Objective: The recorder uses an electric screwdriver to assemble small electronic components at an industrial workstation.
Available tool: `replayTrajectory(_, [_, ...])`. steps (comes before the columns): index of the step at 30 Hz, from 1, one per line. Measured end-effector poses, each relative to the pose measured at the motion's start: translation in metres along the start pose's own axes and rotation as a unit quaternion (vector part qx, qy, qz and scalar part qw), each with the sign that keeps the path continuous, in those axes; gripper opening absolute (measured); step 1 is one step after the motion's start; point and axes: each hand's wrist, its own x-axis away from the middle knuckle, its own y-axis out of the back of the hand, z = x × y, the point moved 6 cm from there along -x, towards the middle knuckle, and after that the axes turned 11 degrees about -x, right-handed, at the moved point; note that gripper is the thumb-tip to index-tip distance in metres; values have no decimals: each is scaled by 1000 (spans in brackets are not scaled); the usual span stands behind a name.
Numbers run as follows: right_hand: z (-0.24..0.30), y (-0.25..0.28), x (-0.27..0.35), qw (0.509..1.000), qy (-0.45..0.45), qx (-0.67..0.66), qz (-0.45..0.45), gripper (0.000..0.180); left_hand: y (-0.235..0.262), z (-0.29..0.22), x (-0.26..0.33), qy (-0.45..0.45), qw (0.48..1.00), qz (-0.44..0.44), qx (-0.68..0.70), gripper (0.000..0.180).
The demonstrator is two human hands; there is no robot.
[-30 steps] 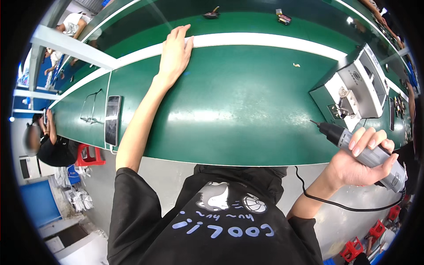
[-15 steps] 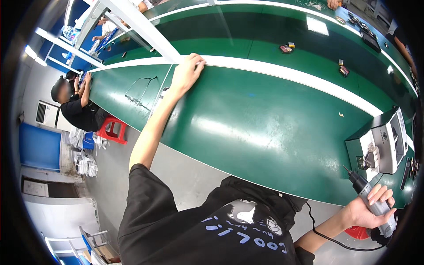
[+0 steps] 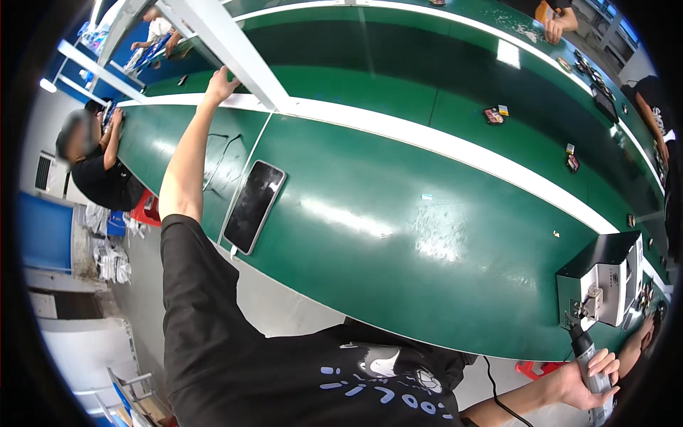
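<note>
My right hand (image 3: 575,388) is wrapped around a grey and black electric screwdriver (image 3: 583,347), its cord hanging below. The screwdriver's nose is up against the front of a black and white screw feeder (image 3: 613,281) at the table's right end; its tip is hard to make out there. At the far left, my left hand (image 3: 221,87) stretches over the white rail beside a white post, fingers extended and holding nothing I can see. Nearer me than that hand, a dark smartphone (image 3: 255,206) lies on the green table (image 3: 370,277), a white plug at its lower end.
A thin dark wire-like thing (image 3: 223,162) lies left of the phone. Past the white rail (image 3: 441,149), small dark parts (image 3: 494,116) with yellow pieces sit on the green line. A person (image 3: 96,167) sits at left; another person's hand (image 3: 553,30) is at far right.
My left hand has moved left, from the rail to past the post, uncovering the phone. My right hand has brought the screwdriver's nose against the screw feeder. The view has shifted.
</note>
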Motion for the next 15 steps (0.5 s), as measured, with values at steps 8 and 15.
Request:
replayTrajectory(8, [8, -22, 19, 999, 39, 15, 5, 27, -28, -49, -24, -124, 985, -106, 51, 30])
replayTrajectory(15, [-1, -36, 22, 999, 31, 6, 18, 28, 125, -131, 112, 2, 994, -6, 106, 38])
